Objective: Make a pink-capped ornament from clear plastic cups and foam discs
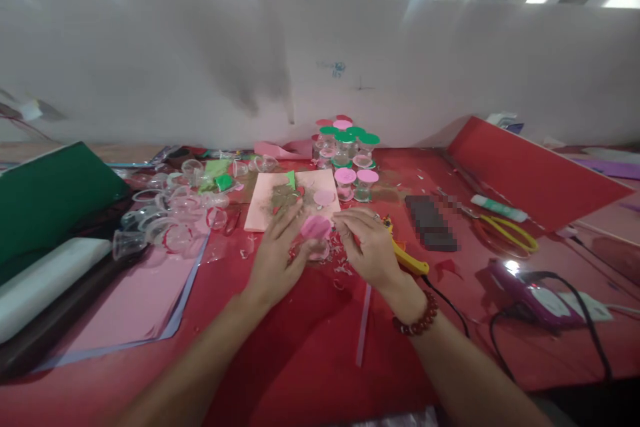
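My left hand (277, 255) and my right hand (367, 245) meet over the red table (310, 347), both closed on a small clear cup with a round pink lid (315, 227). The left fingers curl around the cup from the left; the right fingers pinch the lid's edge. A bead bracelet (417, 323) circles my right wrist. Just beyond the hands lies a peach foam sheet (263, 203) with greenish powder and a pink disc (324, 197) on it.
Capped cups with green and pink lids (347, 147) stand at the back. Several empty clear cups (170, 213) lie at left beside green and white sheets (45, 193). At right are yellow scissors (505, 230), a glue tube (497, 208), a purple glue gun (530, 293) and a red board (525, 170).
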Available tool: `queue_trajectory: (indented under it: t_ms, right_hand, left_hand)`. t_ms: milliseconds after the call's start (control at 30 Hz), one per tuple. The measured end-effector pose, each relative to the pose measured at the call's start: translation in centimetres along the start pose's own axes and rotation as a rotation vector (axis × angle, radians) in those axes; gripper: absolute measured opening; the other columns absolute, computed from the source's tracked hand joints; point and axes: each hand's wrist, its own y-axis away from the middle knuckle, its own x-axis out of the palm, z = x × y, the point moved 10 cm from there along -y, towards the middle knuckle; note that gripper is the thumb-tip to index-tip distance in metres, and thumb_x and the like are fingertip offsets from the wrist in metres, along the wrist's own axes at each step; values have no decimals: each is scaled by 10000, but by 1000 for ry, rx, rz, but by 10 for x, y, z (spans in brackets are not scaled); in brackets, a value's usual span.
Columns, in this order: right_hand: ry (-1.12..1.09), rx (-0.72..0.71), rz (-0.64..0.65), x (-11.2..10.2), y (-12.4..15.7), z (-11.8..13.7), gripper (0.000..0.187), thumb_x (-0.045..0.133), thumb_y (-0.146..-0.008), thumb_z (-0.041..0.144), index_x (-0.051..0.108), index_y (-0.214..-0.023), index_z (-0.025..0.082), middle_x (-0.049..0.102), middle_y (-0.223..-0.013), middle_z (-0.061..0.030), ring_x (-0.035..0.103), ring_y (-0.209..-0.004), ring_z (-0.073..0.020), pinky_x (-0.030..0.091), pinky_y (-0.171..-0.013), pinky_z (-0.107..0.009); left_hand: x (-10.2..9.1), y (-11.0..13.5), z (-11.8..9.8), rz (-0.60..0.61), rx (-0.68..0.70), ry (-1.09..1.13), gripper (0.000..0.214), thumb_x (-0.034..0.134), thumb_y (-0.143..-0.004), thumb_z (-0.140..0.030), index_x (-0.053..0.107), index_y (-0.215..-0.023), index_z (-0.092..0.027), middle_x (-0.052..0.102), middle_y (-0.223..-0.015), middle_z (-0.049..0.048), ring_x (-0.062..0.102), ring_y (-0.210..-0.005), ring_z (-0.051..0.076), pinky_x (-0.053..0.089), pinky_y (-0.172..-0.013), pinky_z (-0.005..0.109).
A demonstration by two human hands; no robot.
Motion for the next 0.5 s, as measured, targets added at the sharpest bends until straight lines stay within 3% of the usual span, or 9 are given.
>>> queue_trajectory:
  t_ms: [100,233,367,500]
  right_hand:
    - [159,194,40,-1,-1,-18,326,397,-986,241,675,-841,155,719,-847,-112,640,-855,-233,478,-801,-358]
    - [313,415,349,24,8,-41,270,434,-954,221,678,-862,153,729,-871,-132,682,-803,-241,462,-706,-317]
    - [359,467,483,39,17,-49,206,479,-892,137,683,-921,143,736,-946,-142,707,-827,-246,461,-671,-292]
    - [356,461,525,45,21,-54,212,507,-830,74,696,-907,131,744,-936,-153,714,-826,-252,470,-664,-289]
  left_hand:
    - [-1,-26,-14,61,-2,-51,496,382,-967,-385,475,-1416,-194,479,-1482,89,390,-1394,223,282,-1166,440]
    - [28,-58,-24,209,26,-116,526,354,-957,-408,520,-1378,-140,466,-1484,133,324,-1428,303,191,-1178,515]
    - [73,-58,-16,364,29,-131,539,374,-937,-416,476,-1418,-193,448,-1493,133,344,-1413,348,214,-1140,571]
    - [78,-55,-9,355,-1,-130,586,370,-932,-457,435,-1447,-186,430,-1502,138,301,-1433,351,134,-1153,593]
